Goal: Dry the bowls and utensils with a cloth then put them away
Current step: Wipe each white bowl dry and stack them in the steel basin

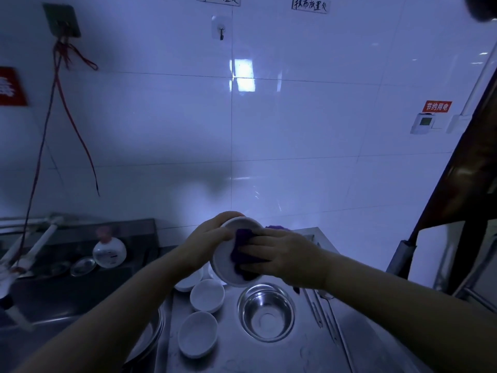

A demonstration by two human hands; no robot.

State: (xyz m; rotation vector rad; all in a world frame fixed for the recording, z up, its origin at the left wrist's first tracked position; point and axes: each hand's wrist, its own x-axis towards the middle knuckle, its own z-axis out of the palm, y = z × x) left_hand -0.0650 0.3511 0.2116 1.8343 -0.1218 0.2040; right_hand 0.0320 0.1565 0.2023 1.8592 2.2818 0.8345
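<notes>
Steel counter [242, 354] holds white bowls [207, 295]; left hand [207, 238] grips a bowl [226, 265], right hand [279, 254] clamps purple cloth [242, 251]

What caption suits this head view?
Left hand holds a white bowl while right hand wipes inside with a purple cloth.

Dim, blue-tinted view (wide-angle bending at edges), one glare patch on the wall tiles [243, 76].
</notes>
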